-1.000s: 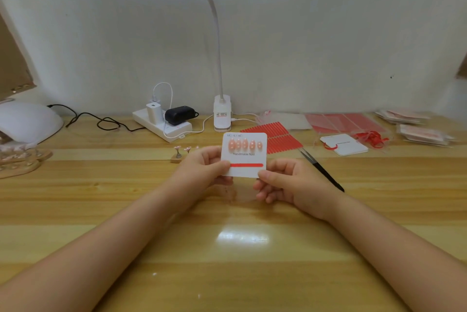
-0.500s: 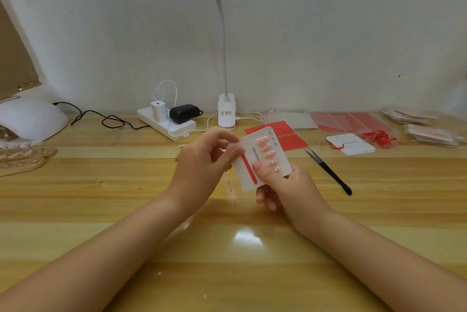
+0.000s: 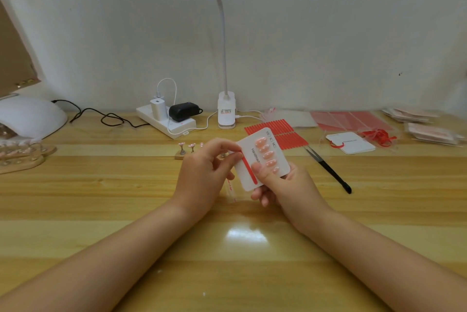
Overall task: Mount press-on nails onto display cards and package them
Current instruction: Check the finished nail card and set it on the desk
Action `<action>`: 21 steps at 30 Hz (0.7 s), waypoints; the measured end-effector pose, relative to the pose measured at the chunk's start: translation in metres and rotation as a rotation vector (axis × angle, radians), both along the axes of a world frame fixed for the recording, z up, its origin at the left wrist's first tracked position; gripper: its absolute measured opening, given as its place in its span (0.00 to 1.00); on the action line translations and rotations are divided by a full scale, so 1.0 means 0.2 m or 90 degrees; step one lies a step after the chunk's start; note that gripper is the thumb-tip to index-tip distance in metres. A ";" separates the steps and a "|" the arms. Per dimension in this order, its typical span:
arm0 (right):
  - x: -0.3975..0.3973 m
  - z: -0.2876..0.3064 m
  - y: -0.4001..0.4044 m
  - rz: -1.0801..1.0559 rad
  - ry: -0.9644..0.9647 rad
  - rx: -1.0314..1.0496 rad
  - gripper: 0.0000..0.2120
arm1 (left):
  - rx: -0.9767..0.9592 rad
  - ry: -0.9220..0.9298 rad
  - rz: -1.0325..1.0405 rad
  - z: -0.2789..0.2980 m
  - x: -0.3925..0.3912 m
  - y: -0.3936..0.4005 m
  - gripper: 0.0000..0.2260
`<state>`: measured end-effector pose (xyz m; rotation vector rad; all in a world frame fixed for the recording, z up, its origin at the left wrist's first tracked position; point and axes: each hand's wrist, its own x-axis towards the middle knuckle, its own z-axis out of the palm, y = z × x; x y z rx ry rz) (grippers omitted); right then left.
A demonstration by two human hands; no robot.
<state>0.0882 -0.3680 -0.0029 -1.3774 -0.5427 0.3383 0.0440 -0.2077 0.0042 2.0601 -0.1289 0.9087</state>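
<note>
- Forearms reach in from the near edge of the wooden desk [image 3: 75, 210], meeting over its middle.
- Right hand [image 3: 285, 185] grasps the white display card [image 3: 262, 160] from below and behind, thumb pressed on the card's face beside the red strip [image 3: 249, 169].
- Left hand [image 3: 204, 167] pinches the card's left edge between thumb and fingertips, close to the top of the red strip.
- The card is held above the desk, tilted with its top leaning right; five pink press-on nails [image 3: 266, 156] sit in a column along its right side, next to printed wording.
- A clear plastic sleeve [image 3: 231, 191] hangs under the card between the two hands; which hand holds it cannot be told.
- Black tweezers [image 3: 328, 170] lie on the desk just right of the right hand.
- A small wooden stand with nail tips [image 3: 183, 151] sits just beyond the left hand.
- Red adhesive strips on a sheet [image 3: 278, 132] lie beyond the card.
- Farther right rests another white card [image 3: 351, 143] with red ribbon [image 3: 379, 136], then clear bags [image 3: 348, 121] and stacks of packed cards [image 3: 429, 132].
- At the far left stands a white nail lamp [image 3: 27, 116], with wooden nail holders [image 3: 22, 157] in front of it.
- Against the far wall sit a white power strip [image 3: 164, 122] with chargers and a lit desk lamp [image 3: 226, 112].
</note>
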 end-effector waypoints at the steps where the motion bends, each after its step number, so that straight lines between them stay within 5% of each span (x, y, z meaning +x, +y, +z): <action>1: 0.00 0.00 0.00 0.001 0.000 0.000 0.10 | 0.000 0.003 -0.002 0.00 0.00 0.00 0.07; 21: 0.01 0.00 0.00 0.009 0.028 0.018 0.15 | 0.040 -0.031 -0.042 -0.02 0.00 0.01 0.11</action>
